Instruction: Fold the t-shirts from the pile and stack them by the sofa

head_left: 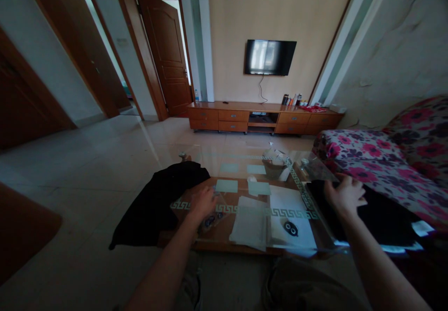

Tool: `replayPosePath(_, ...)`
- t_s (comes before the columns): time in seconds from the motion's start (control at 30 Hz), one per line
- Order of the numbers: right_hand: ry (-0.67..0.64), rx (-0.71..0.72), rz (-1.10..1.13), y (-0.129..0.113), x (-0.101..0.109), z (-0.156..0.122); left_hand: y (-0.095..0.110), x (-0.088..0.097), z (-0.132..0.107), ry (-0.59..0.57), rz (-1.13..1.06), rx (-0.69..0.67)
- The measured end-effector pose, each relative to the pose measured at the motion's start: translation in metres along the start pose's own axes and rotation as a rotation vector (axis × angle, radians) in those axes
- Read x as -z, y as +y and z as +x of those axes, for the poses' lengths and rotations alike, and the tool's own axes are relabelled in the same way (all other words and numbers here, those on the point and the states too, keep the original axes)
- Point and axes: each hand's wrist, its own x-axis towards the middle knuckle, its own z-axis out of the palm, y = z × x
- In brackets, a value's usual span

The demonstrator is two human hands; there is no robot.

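My left hand [205, 203] is over the near left part of the glass coffee table [241, 157], fingers curled together, with something pale and unclear at the fingertips. Close beside it lies a clear packet [212, 220] with dark blue round shapes. A black cloth [157, 203] spreads left of that hand and hangs past the table edge. On the right, my right hand [346, 194], its fingers apart, is at a flat black cloth [381, 220] with white pieces at its edge. Between my hands lie a white sheet [248, 222] and a black oval patch with two white rings [290, 228].
A crumpled clear bag [276, 157] sits at the table's far side. To the right is a floral sofa [364, 152]. Beyond stands a low wooden cabinet [234, 115] beneath a wall television [269, 58]. My knees are below the table's near edge.
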Motion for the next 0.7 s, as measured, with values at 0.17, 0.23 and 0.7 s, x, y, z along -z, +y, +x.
replayPosePath(0.17,-0.164,0.146,0.226,-0.030,-0.028,-0.077,-0.043,0.010,0.004,0.421,0.084,0.445)
replayPosePath(0.23,-0.241,0.211,0.263,-0.029,-0.041,-0.096,-0.065,0.011,0.000,0.548,0.115,0.589)
replayPosePath(0.7,-0.618,0.159,0.627,-0.024,-0.068,-0.116,-0.091,-0.023,0.008,0.348,-0.038,0.521)
